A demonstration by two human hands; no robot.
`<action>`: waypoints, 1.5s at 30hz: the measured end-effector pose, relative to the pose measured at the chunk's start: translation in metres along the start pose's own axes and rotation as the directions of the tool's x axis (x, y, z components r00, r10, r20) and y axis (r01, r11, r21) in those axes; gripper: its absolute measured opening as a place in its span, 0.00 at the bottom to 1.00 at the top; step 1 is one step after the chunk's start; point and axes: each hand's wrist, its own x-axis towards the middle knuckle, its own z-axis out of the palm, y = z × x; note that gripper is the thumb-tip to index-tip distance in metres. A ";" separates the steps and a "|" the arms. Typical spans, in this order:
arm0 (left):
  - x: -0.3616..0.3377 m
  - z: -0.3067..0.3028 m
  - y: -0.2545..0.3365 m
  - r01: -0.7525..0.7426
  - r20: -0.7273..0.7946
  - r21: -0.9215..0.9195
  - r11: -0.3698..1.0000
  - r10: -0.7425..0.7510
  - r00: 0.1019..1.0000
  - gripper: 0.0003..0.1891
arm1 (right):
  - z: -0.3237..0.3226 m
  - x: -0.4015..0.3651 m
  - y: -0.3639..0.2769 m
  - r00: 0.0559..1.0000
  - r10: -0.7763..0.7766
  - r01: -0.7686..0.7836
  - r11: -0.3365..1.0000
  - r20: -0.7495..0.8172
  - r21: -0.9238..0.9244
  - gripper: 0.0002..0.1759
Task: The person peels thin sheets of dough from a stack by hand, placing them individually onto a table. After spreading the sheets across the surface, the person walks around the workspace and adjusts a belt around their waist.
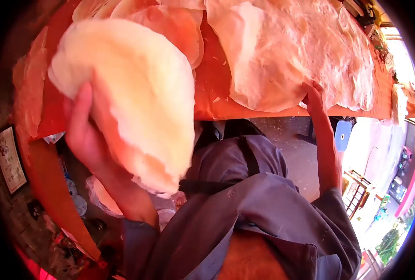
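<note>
My left hand is closed on a stack of thin, pale round flatbreads, thumb across the face and the ragged lower edge hanging down. The stack is raised in front of the table, at the left of the view. Farther right, my right hand pinches the front edge of a broad layer of thin flatbreads spread on the orange tabletop. These sheets are wrinkled and overlap each other.
More flatbreads lie behind the held stack, and others at the far left. A blue stool stands under the table's right side. A framed picture is at the left. Small crumbs dot the tabletop.
</note>
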 end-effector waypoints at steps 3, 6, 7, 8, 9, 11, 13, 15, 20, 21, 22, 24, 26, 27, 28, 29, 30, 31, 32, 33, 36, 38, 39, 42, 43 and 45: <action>0.030 0.037 0.021 0.191 0.140 -0.395 0.899 -0.147 0.979 0.21 | -0.003 -0.003 -0.013 0.982 -0.183 0.184 0.983 0.040 -0.024 0.17; 0.032 0.041 0.031 0.230 0.157 -0.458 0.859 -0.177 0.972 0.20 | -0.006 0.000 -0.041 0.956 -0.294 0.291 0.951 -0.013 -0.104 0.22; 0.030 0.036 0.033 0.193 0.114 -0.410 0.891 -0.160 0.980 0.19 | -0.018 0.010 -0.042 0.930 -0.367 0.366 0.925 0.008 -0.106 0.24; 0.024 0.030 0.033 0.157 0.060 -0.336 0.929 -0.146 0.988 0.19 | -0.031 0.022 -0.041 0.915 -0.403 0.401 0.904 0.015 -0.145 0.26; 0.020 0.020 0.028 0.127 0.005 -0.247 0.961 -0.129 0.992 0.19 | -0.038 0.031 -0.045 0.917 -0.398 0.386 0.902 -0.024 -0.193 0.27; 0.019 -0.013 -0.003 0.142 -0.062 -0.088 0.986 -0.148 0.987 0.18 | -0.073 0.073 -0.040 0.906 -0.406 0.308 0.824 -0.118 -0.476 0.31; 0.016 -0.068 -0.066 0.203 -0.075 -0.023 0.979 -0.204 0.976 0.17 | -0.088 0.103 -0.026 0.756 -0.639 0.302 0.531 -0.140 -0.791 0.35; 0.002 -0.106 -0.130 0.251 -0.112 0.032 0.967 -0.246 0.963 0.16 | -0.022 0.057 -0.065 0.729 -0.680 0.334 0.451 -0.077 -0.828 0.30; -0.044 -0.092 -0.174 0.269 -0.026 -0.088 0.959 -0.273 0.962 0.14 | 0.149 -0.037 -0.072 0.672 -0.335 0.633 0.722 0.660 -0.279 0.21; -0.047 -0.083 -0.172 0.250 -0.009 -0.137 0.958 -0.254 0.967 0.15 | 0.185 -0.061 -0.068 0.685 -0.142 0.501 0.804 0.715 -0.321 0.24; -0.049 -0.070 -0.168 0.233 0.005 -0.185 0.955 -0.236 0.972 0.15 | 0.215 -0.089 -0.072 0.623 -0.131 0.577 0.743 0.771 -0.340 0.30; -0.051 -0.058 -0.163 0.273 0.063 -0.224 0.935 -0.266 0.962 0.13 | 0.247 -0.108 -0.058 0.457 -0.228 0.738 0.636 0.860 -0.223 0.33; -0.045 -0.066 -0.178 0.288 0.197 -0.239 0.927 -0.245 0.949 0.17 | 0.261 -0.104 -0.050 0.473 -0.189 0.691 0.686 0.861 -0.229 0.33; -0.043 -0.068 -0.181 0.290 0.193 -0.224 0.930 -0.250 0.949 0.17 | 0.262 -0.102 -0.050 0.495 -0.154 0.633 0.738 0.855 -0.234 0.32; -0.042 -0.067 -0.183 0.294 0.190 -0.209 0.933 -0.256 0.948 0.17 | 0.259 -0.099 -0.051 0.517 -0.117 0.571 0.785 0.848 -0.241 0.32; -0.041 -0.065 -0.182 0.299 0.189 -0.194 0.934 -0.264 0.946 0.17 | 0.255 -0.091 -0.049 0.497 -0.104 0.514 0.835 0.861 -0.196 0.28; -0.041 -0.062 -0.181 0.313 0.183 -0.195 0.930 -0.279 0.943 0.17 | 0.254 -0.088 -0.046 0.534 -0.069 0.432 0.879 0.842 -0.202 0.26; -0.040 -0.062 -0.177 0.324 0.179 -0.196 0.926 -0.291 0.940 0.17 | 0.256 -0.089 -0.045 0.569 -0.034 0.348 0.915 0.822 -0.203 0.25; -0.038 -0.058 -0.175 0.336 0.178 -0.194 0.922 -0.304 0.936 0.16 | 0.257 -0.087 -0.044 0.601 0.002 0.261 0.945 0.799 -0.198 0.24; -0.037 -0.050 -0.172 0.320 0.110 -0.143 0.936 -0.307 0.945 0.15 | 0.257 -0.087 -0.047 0.610 -0.049 0.389 0.889 0.791 -0.244 0.23; -0.029 -0.046 -0.181 0.306 -0.035 -0.096 0.947 -0.310 0.950 0.15 | 0.270 -0.088 -0.016 0.570 -0.323 0.813 0.357 0.756 -0.460 0.21; -0.029 -0.062 -0.198 0.344 -0.124 -0.065 0.937 -0.350 0.929 0.13 | 0.267 -0.079 -0.017 0.605 -0.257 0.704 0.614 0.754 -0.356 0.19; -0.031 -0.066 -0.195 0.366 -0.171 -0.050 0.929 -0.369 0.914 0.12 | 0.265 -0.075 -0.018 0.614 -0.219 0.622 0.725 0.758 -0.295 0.17; -0.042 -0.075 -0.157 0.253 -0.122 -0.202 0.946 -0.280 0.952 0.11 | 0.265 -0.062 -0.025 0.589 -0.116 0.303 0.949 0.800 -0.085 0.13; -0.048 -0.098 -0.158 0.236 -0.109 -0.175 0.956 -0.257 0.960 0.12 | 0.249 -0.055 -0.059 0.553 -0.131 0.266 0.964 0.823 -0.025 0.14; -0.057 -0.119 -0.153 0.207 -0.121 -0.156 0.966 -0.227 0.966 0.14 | 0.219 -0.024 -0.106 0.641 -0.176 0.255 0.967 0.747 0.010 0.16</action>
